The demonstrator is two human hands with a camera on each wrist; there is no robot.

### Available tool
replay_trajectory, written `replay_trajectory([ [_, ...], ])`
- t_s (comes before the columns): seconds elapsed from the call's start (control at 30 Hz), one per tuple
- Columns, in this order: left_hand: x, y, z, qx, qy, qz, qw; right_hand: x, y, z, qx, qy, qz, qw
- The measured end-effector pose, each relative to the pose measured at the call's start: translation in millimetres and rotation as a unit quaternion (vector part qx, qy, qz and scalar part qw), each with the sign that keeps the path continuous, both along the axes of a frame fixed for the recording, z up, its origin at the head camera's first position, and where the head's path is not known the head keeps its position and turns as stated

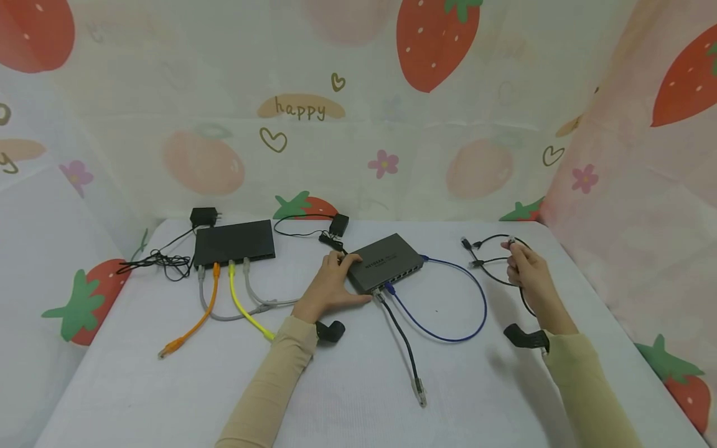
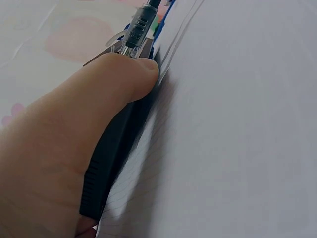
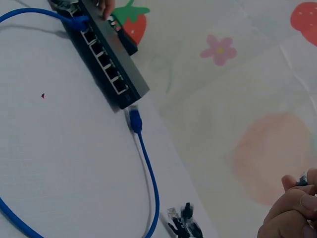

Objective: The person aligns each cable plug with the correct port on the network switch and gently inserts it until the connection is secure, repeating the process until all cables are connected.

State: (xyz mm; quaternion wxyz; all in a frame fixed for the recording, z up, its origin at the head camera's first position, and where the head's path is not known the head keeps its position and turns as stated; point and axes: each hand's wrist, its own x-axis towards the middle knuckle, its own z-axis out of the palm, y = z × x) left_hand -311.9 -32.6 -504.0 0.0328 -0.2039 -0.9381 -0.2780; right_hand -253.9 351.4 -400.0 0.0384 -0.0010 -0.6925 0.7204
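My left hand (image 1: 330, 286) holds the left end of a dark grey Netgear network switch (image 1: 386, 261), thumb along its port side and fingertips at the back edge. In the left wrist view the thumb (image 2: 114, 74) lies right beside a clear plug (image 2: 137, 29) in a port. That plug belongs to a short black network cable (image 1: 407, 345) running toward me. A blue network cable (image 1: 485, 298) has one plug in the neighbouring port; its other plug (image 3: 135, 120) lies off the switch's right corner. At the right, my right hand (image 1: 529, 277) pinches the plug (image 1: 511, 241) of a black network cable.
A second black switch (image 1: 235, 241) stands at the back left with grey, orange (image 1: 193, 333) and yellow (image 1: 243, 305) cables plugged in. Black power adapters (image 1: 204, 216) with thin cords lie behind. More black cable plugs (image 1: 467, 243) lie beside my right hand. A printed strawberry cloth surrounds the white table.
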Motion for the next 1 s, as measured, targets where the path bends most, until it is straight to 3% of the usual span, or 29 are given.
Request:
replay_trajectory([
  [0.43,-1.0,-0.6,-0.4,-0.007,-0.007,-0.003,0.9999,-11.0,-18.4,-31.0,0.061,-0.049,0.016,0.997],
  [0.8,-0.6,-1.2,-0.4,-0.004,0.001,-0.006,1.0,-12.4,-43.8,-42.1,0.128,-0.07,0.06,0.987],
  [1.0,-0.8,-1.3,-0.6,-0.004,0.005,-0.007,1.0,-9.6,-60.5,-40.2,0.128,-0.085,0.083,0.985],
])
